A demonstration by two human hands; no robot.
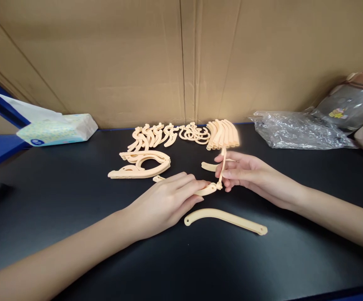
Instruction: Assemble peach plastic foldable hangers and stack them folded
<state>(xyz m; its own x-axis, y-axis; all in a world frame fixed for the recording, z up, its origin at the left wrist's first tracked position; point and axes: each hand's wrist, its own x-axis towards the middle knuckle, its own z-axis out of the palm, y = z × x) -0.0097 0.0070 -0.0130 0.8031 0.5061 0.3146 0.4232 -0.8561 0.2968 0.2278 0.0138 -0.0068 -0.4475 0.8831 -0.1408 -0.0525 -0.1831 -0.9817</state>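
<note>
My left hand (165, 198) lies over a peach curved hanger arm (206, 190), its fingers closed on it against the table; one end of a pale piece (158, 178) shows behind the knuckles. Between thumb and fingers, my right hand (250, 174) grips a second hanger arm (221, 175), held upright. Its lower end is right by the tip of the flat arm; whether the two are joined I cannot tell. A loose hanger arm (225, 216) rests in front of both hands. Partly hidden behind my right fingers is another curved piece (209, 167).
Folded peach hangers (161, 169) lie to the left. Along the back are hook-shaped parts (150, 136), thin curved parts (194, 133) and a stack of arms (223, 133). A tissue pack (59, 129) stands back left; a clear plastic bag (300, 129) and transparent bag (350, 102) are back right.
</note>
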